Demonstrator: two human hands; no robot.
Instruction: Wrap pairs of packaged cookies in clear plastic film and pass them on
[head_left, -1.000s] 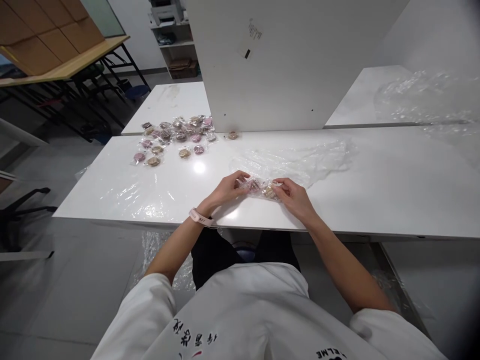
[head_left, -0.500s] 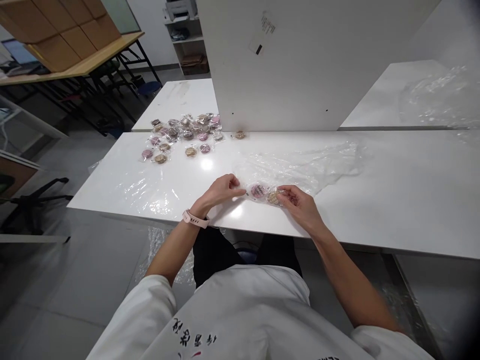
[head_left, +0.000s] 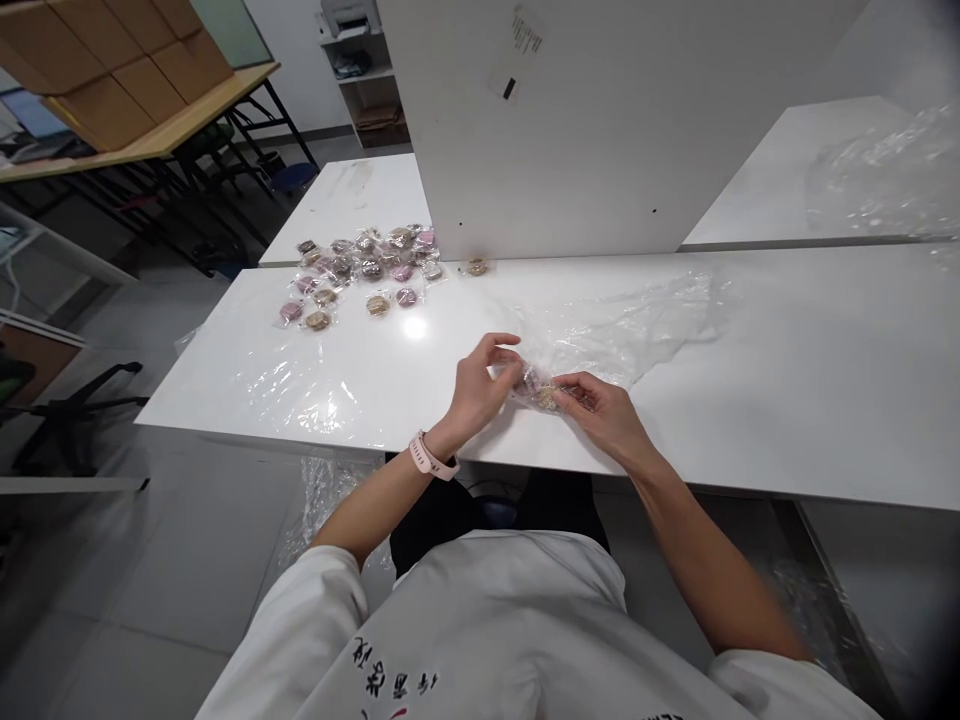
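Note:
My left hand, with a pale pink band at the wrist, is at the pink wrapped round piece. Its thumb and a finger pinch the clear wrapper, while another finger stretches out above. My right hand grips the clear packet at the tan round piece, with thumb and fingertips closed on its edge. The two pieces lie side by side just over the white table, partly hidden by my fingers. Behind them spreads a crumpled clear plastic sheet.
Several wrapped round pieces in pink, tan and brown lie in a cluster at the table's far left. One tan piece sits apart by the upright white panel. More clear plastic lies near the left front edge.
My left hand has moved right, from beside the packet onto the pink piece, now partly covering it. The right hand keeps its grip at nearly the same spot.

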